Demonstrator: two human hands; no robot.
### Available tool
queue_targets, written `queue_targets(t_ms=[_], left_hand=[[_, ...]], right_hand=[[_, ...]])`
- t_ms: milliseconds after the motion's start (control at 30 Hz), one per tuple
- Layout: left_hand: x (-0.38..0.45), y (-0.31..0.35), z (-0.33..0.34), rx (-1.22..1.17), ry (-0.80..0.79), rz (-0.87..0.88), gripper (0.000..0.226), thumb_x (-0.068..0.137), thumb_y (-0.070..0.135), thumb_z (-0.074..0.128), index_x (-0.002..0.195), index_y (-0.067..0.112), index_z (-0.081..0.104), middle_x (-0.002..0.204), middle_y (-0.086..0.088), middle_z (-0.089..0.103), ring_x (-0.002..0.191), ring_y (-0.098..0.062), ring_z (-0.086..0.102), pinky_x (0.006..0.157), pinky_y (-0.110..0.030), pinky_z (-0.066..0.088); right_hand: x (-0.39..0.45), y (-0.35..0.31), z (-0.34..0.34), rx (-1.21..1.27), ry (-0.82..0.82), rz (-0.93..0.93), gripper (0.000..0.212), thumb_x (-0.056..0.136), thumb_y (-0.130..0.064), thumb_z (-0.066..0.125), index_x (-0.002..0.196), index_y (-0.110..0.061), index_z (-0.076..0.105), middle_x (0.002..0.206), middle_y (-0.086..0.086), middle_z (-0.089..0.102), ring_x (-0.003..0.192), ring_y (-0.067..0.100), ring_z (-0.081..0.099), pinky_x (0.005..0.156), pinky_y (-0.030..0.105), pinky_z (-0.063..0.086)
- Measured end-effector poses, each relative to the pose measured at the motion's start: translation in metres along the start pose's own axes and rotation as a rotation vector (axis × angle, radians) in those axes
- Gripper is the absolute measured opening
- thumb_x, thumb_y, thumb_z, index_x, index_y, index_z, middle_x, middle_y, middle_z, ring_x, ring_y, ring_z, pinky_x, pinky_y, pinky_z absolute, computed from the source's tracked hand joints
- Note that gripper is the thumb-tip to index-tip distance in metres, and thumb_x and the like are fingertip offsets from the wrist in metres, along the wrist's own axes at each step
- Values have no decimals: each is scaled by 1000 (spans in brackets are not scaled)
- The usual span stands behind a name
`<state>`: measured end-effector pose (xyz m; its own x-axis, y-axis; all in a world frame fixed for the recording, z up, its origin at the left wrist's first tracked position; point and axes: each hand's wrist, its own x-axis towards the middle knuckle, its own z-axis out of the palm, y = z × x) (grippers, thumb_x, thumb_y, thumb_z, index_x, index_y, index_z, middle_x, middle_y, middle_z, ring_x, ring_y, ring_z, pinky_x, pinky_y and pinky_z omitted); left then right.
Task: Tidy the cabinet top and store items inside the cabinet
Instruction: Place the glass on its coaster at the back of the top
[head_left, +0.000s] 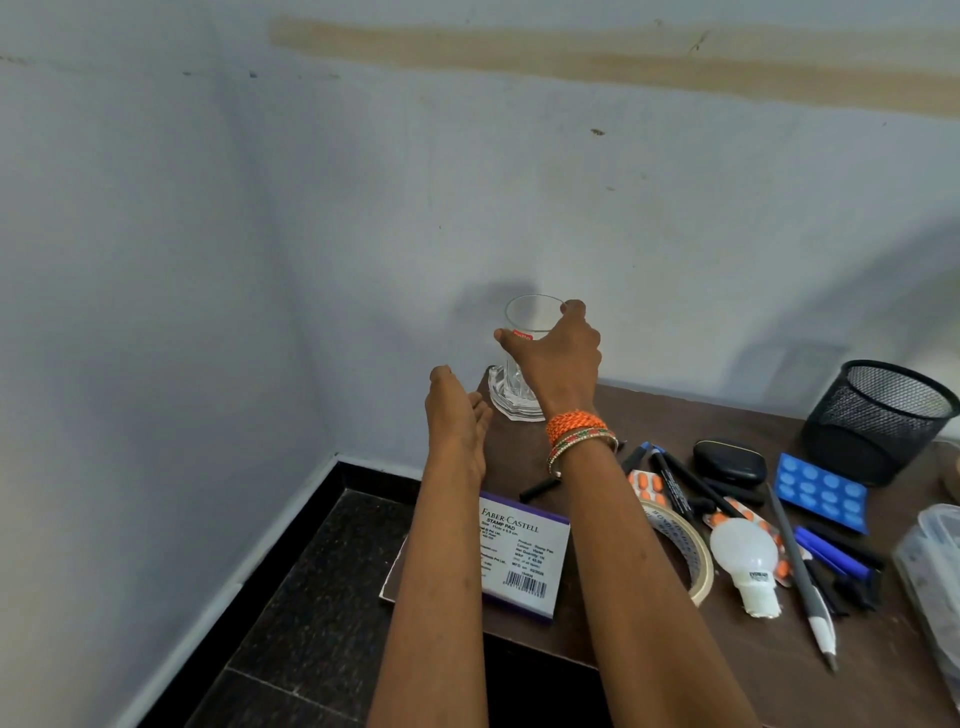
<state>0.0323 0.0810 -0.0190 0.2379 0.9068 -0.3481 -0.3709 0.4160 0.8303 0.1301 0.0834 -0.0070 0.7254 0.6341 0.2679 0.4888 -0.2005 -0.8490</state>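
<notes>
**Glass in hand at the back corner**

We had our right hand (558, 353) around the drinking glass (524, 353), which stood at the far left corner of the cabinet's surface (597, 639), against the wall. Its fingers (574, 307) curled over the rim while the thumb pressed the near side, just by the red label. Our left hand (457, 415) hovered beside the glass, to its left, fingers straight and together, holding nothing.

We judged this the start of clearing one item: the glass was gripped but not clearly lifted (its heavy base looked to be down on the surface).

Nearer us than the glass lay the stamp pad box (519, 561); to the glass's right, well apart, sat the mesh cup (878, 415).

The next move called for a straight lift, then a carry down to the cabinet, with the left hand free for a door.
</notes>
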Motion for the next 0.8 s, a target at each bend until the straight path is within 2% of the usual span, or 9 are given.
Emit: queue_targets(t_ms=[367, 467, 567, 667, 800], left_hand=[[-3, 2, -4, 41, -2, 30, 46, 99, 30, 23, 135, 9, 43, 140, -22, 44, 130, -33, 43, 108, -39, 37], [-6, 4, -5, 100, -17, 37, 40, 98, 29, 26, 121, 10, 53, 125, -17, 56, 112, -27, 54, 97, -37, 43], [-8, 8, -7, 195, 20, 74, 29, 95, 21, 35, 105, 11, 60, 106, -10, 64, 88, -17, 60, 78, -32, 49], [-13, 12, -7, 236, 38, 124, 28, 95, 17, 37, 108, 9, 61, 100, -7, 66, 80, -13, 60, 69, -27, 48], [-26, 17, 2, 154, -67, 142, 26, 94, 19, 46, 115, 8, 57, 105, -9, 66, 94, -21, 63, 76, -31, 52]], right_hand=[[3, 3, 1, -136, -37, -30, 82, 78, -48, 71, 138, -10, 30, 137, 14, 47, 120, 34, 52, 93, 40, 45], [1, 3, 1, -144, -54, -17, 90, 77, -56, 68, 143, -13, 24, 140, 13, 44, 123, 34, 50, 94, 43, 45], [-1, -2, -4, -56, 8, 31, 97, 77, -65, 60, 147, -12, 19, 146, 13, 38, 128, 34, 45, 99, 46, 40], [-3, -16, -18, 13, 143, -17, 78, 83, -52, 58, 143, -13, 28, 142, 9, 42, 124, 31, 47, 94, 42, 39], [-10, -32, -51, 4, 274, -143, 36, 87, -28, 56, 120, -14, 53, 117, 2, 58, 105, 19, 55, 75, 27, 33]])
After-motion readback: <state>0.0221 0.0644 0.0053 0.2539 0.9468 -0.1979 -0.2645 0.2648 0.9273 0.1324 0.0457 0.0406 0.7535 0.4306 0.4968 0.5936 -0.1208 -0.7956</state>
